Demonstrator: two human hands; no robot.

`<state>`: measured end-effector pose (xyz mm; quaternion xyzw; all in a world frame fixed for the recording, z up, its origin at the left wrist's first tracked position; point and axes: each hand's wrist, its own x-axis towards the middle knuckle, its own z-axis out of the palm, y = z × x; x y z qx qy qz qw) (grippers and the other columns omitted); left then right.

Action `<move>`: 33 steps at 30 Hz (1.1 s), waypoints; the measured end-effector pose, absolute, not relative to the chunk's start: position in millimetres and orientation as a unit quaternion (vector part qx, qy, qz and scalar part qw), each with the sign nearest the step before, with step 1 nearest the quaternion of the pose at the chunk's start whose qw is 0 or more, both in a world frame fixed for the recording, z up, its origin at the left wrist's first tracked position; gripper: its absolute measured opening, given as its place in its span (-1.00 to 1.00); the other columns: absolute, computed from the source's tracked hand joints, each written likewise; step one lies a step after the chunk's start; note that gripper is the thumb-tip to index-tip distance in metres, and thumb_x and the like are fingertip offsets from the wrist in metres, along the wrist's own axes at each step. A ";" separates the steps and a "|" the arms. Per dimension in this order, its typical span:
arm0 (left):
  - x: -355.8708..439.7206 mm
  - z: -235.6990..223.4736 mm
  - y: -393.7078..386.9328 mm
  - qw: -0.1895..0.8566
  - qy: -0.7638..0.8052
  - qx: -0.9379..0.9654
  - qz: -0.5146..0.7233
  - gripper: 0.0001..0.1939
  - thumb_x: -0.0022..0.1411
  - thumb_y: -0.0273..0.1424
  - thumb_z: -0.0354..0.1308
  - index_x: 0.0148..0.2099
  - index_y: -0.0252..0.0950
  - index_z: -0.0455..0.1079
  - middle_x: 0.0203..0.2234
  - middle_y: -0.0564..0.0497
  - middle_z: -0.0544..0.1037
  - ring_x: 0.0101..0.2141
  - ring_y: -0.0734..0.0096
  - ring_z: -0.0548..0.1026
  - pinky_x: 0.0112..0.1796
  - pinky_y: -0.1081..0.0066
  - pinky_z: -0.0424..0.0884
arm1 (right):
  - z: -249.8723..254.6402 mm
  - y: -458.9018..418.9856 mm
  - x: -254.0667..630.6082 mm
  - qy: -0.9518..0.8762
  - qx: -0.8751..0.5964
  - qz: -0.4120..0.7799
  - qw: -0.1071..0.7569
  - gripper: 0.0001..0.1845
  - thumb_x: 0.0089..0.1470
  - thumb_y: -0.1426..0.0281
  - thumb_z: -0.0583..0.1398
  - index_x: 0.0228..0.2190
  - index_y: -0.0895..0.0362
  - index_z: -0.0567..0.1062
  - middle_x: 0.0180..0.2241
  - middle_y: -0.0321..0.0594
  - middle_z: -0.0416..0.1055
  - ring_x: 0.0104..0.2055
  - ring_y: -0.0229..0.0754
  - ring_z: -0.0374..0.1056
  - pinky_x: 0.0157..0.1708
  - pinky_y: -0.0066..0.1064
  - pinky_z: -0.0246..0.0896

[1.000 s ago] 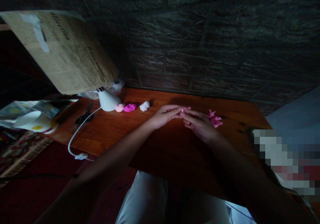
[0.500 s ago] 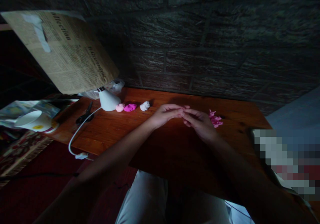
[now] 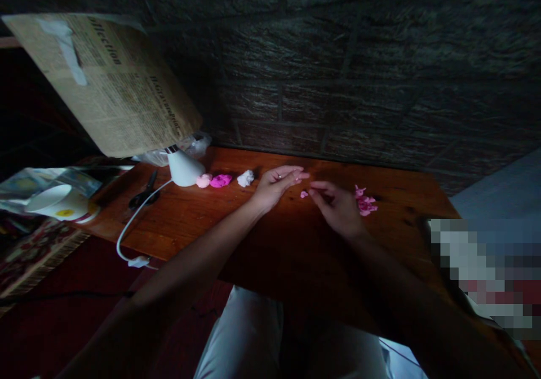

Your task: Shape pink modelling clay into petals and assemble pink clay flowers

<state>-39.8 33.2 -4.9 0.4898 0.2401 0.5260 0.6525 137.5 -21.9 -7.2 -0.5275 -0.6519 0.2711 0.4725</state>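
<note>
Over the wooden table, my left hand (image 3: 276, 187) has its thumb pressed toward its outstretched fingers; whatever they pinch is too small to make out. My right hand (image 3: 338, 207) faces it across a narrow gap, thumb and index finger close together, and I cannot make out what is in them. A small pink clay-like bit (image 3: 304, 194) shows between the hands, just left of my right fingertips; contact is unclear. Right of my right hand sits a pink clay-like piece with petal-like points (image 3: 366, 201). White (image 3: 245, 178), magenta (image 3: 220, 181) and pale pink (image 3: 204, 180) lumps lie left of my left hand.
A lamp with a newsprint shade (image 3: 114, 86) and white base (image 3: 183, 169) stands at the table's left, its white cord (image 3: 122, 235) hanging over the edge. Black scissors (image 3: 143, 193) and a paper cup (image 3: 61, 201) are further left. A dark brick wall (image 3: 304, 103) rises behind.
My hands, whose fingertips met before, have drawn slightly apart. The small pink bit now shows between them. The other lumps stay where they were.
</note>
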 end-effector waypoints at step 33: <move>-44.5 -13.2 26.6 0.322 0.258 0.863 0.291 -0.89 0.22 -0.31 0.32 -0.27 -0.24 0.60 -0.35 -0.02 0.65 -0.36 0.40 0.53 -0.21 0.40 0.36 | 15.6 -26.4 141.8 -0.640 -0.497 0.317 0.493 -0.62 0.18 0.02 0.19 -0.33 0.06 0.58 -0.43 -0.24 0.54 -0.50 -0.22 0.32 -0.40 -0.31 0.26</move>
